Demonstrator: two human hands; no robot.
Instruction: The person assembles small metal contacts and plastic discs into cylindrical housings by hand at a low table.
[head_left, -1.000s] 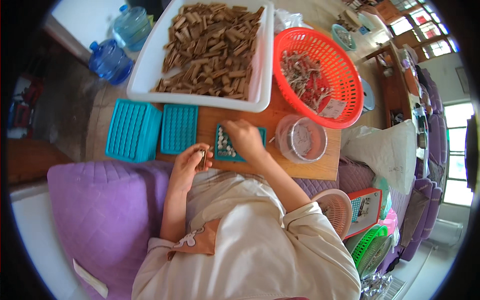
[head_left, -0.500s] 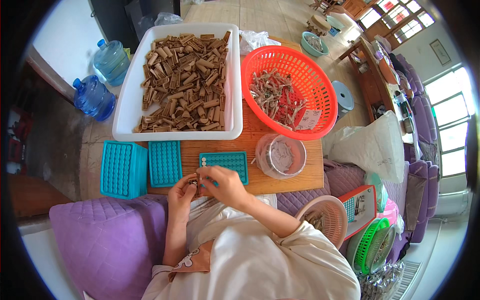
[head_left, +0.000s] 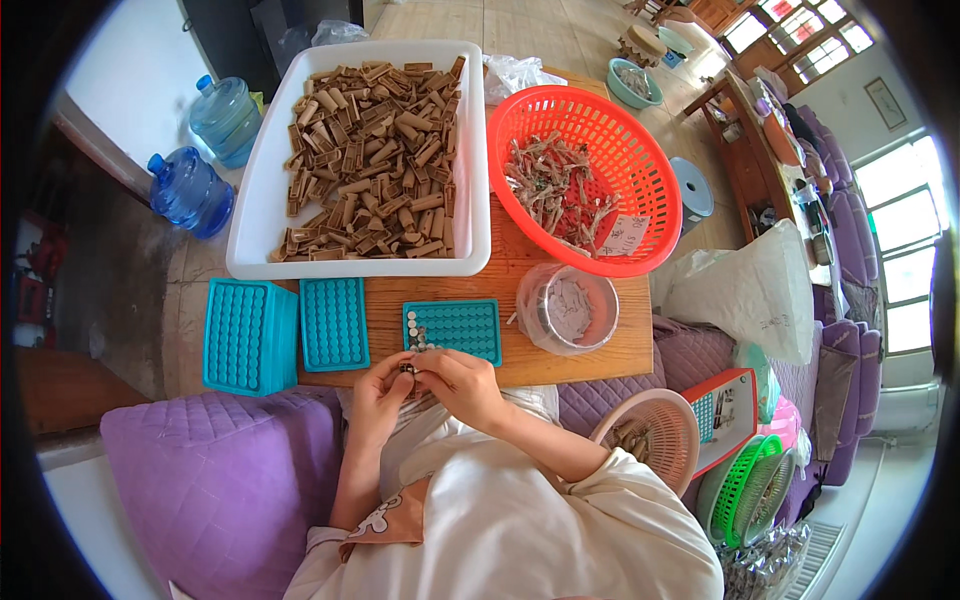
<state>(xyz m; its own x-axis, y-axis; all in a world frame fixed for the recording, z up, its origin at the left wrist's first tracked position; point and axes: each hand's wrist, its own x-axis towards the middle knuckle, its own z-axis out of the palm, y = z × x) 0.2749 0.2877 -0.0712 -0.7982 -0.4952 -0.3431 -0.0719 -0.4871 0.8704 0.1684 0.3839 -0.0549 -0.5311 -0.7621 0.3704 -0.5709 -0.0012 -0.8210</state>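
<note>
My left hand (head_left: 376,398) pinches a small dark brown piece (head_left: 408,370) with a shiny part on it, just off the table's near edge. Its exact kind is too small to make out. Against it press the closed fingertips of my right hand (head_left: 466,386); whether they hold something of their own is hidden. Just beyond both hands lies a teal dimpled tray (head_left: 472,318), with several small round silvery discs (head_left: 412,328) along its left side. Behind, a big white tub (head_left: 480,200) is heaped with brown half-round plastic casings (head_left: 380,150).
A second teal tray (head_left: 334,322) and a teal stack of trays (head_left: 250,335) stand to the left. On the right are a red basket (head_left: 655,190) of thin metallic parts and a clear tub (head_left: 568,310) of greyish material. A pink basket (head_left: 675,420) sits by my right elbow.
My right hand has come down and closer to the left, its fingers now meeting at the small piece. The left hand has shifted slightly right. The view has moved a little.
</note>
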